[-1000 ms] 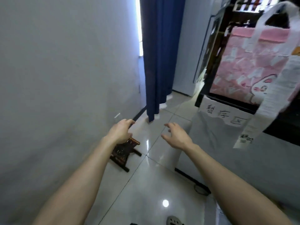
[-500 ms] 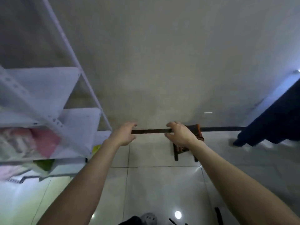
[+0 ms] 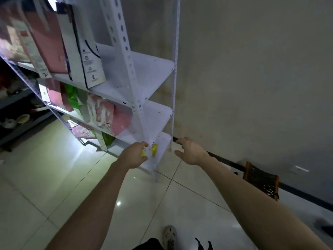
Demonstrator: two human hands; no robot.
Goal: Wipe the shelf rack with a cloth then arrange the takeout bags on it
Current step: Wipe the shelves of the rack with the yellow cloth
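**Tiled floor (image 3: pixel 54 168), white shelf rack (image 3: pixel 153 73)**

Glossy floor runs under the shelf rack by a plain wall (image 3: pixel 252 69); takeout bags (image 3: pixel 79 51) stand on its shelves. Left hand (image 3: pixel 134 156), fingers curled, is at a yellow item (image 3: pixel 154 149) on the lowest shelf; grip unclear. Right hand (image 3: pixel 191 150) hovers alongside, fingers apart, empty.

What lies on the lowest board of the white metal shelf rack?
A small yellow object, near the right end. The left hand covers part of it; its kind is unclear.
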